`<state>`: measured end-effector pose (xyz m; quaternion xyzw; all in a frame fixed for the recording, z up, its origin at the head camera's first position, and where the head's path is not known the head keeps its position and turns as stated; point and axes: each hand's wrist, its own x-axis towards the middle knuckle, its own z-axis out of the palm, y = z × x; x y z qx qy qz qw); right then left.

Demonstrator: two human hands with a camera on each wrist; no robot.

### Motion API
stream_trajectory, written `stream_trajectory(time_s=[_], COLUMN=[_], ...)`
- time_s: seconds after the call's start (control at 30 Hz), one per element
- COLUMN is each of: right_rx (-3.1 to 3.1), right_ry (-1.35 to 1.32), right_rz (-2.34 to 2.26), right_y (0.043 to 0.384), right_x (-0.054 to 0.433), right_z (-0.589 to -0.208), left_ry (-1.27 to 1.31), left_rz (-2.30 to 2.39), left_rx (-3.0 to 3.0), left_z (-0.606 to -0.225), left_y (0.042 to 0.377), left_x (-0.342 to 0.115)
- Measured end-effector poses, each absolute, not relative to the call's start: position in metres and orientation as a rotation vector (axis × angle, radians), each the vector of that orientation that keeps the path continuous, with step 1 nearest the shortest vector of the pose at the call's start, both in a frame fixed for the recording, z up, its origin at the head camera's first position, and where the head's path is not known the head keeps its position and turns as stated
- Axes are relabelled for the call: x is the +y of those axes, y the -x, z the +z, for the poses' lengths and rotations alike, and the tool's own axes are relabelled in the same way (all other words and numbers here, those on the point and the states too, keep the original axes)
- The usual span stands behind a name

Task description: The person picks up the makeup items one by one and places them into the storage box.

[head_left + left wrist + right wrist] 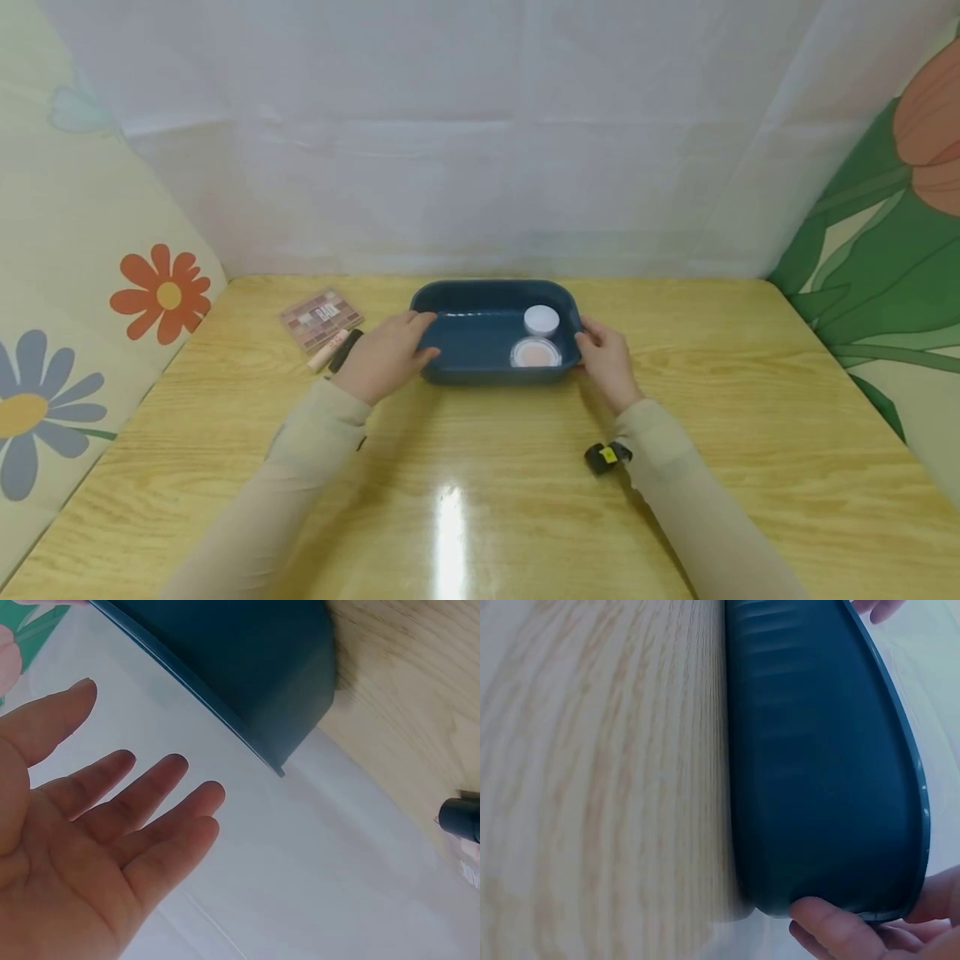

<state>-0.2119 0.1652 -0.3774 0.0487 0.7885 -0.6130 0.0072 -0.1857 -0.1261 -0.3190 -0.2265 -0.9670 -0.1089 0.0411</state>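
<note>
A dark blue rectangular plastic basin point(480, 377) with rounded corners stands on the table. Inside, toward its right end, lie a white round lidded container point(542, 320) and a round compact point(536, 353) with a pinkish centre. My right hand point(609, 363) grips the basin's right end; in the right wrist view its fingers point(836, 930) curl at the rim and end wall. At the left end, my left hand point(386, 354) is held with fingers extended. The left wrist view shows that palm point(82, 862) apart from the basin's wall point(289, 697), holding nothing.
Left of the basin lie an eyeshadow palette point(318, 318), a pale pink tube point(327, 351) and a black tube point(346, 351), close beside my left hand. A white cloth point(480, 167) hangs behind the table, with flower-patterned panels at both sides.
</note>
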Motion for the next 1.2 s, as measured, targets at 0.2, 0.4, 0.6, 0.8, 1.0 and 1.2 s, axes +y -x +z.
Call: stream_trajectory(time_s=[0.2, 0.4, 0.6, 0.8, 1.0, 1.2], right_rx=[2.491, 2.497, 2.526, 2.509, 2.512, 2.506], right_ry=[-0.191, -0.205, -0.207, -0.216, -0.191, -0.203], right_rz=[-1.903, -1.899, -1.897, -1.923, -1.924, -1.911], right_y=[0.212, 0.212, 0.213, 0.214, 0.216, 0.217], right_x=[0.163, 0.162, 0.162, 0.160, 0.160, 0.160], right_z=[-0.378, -0.378, -0.379, -0.381, -0.382, -0.381], left_ry=[0.646, 0.640, 0.640, 0.640, 0.621, 0.560], left_rz=[-0.321, -0.347, -0.348, -0.335, -0.350, -0.410], left_rx=[-2.968, -2.980, -2.964, -2.926, -2.934, -2.990], left_z=[-0.320, -0.321, -0.323, -0.326, -0.327, -0.328], left_y=[0.184, 0.186, 0.186, 0.184, 0.184, 0.184], left_x=[-0.135, -0.144, -0.151, -0.155, -0.159, -0.167])
